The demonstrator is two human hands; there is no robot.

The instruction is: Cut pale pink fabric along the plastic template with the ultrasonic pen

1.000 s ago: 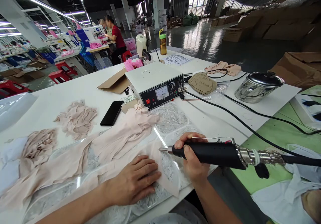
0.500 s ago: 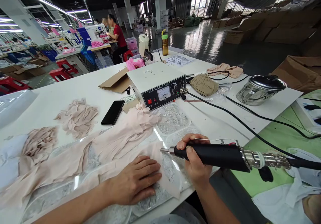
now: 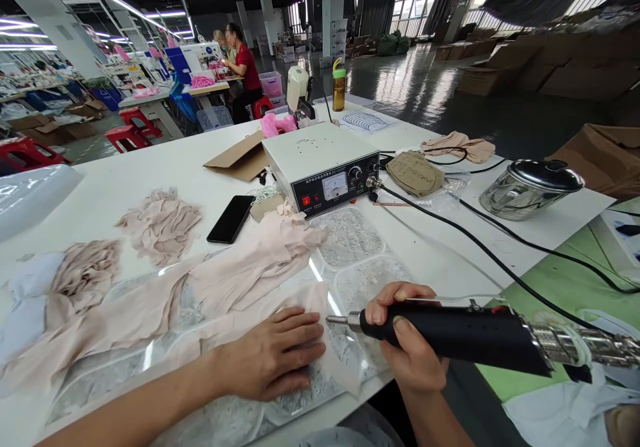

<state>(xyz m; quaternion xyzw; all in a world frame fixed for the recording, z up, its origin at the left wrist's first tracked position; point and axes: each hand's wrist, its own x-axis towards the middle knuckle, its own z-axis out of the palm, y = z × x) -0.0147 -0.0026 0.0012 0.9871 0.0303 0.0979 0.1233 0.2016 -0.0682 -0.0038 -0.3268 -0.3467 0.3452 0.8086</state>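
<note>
My left hand (image 3: 280, 353) lies flat, fingers stretched out, on a pale pink piece of fabric (image 3: 320, 293) spread over a clear patterned plate (image 3: 353, 237). In my right hand (image 3: 407, 340) is a black handheld ultrasonic welder (image 3: 450, 330), its metal tip (image 3: 337, 319) pointing left, close to the fabric edge beside my left fingertips. Whether the tip touches the fabric I cannot tell. More pale pink fabric (image 3: 250, 253) stretches across the plate to the left. A cable (image 3: 450, 227) leads from the control box (image 3: 320, 160), which has a dial and a red switch.
A black phone (image 3: 231, 219) lies left of the box. Crumpled fabric piles (image 3: 163, 223) are at the left. A steel pot with lid (image 3: 530, 187), brown card templates (image 3: 415, 172) and a bottle (image 3: 339, 87) stand farther back. A co-worker (image 3: 245, 67) sits at a sewing machine.
My right hand has moved slightly right and down with the welder, its tip now lower along the fabric edge. The left hand stays flat on the fabric. The view has shifted a little.
</note>
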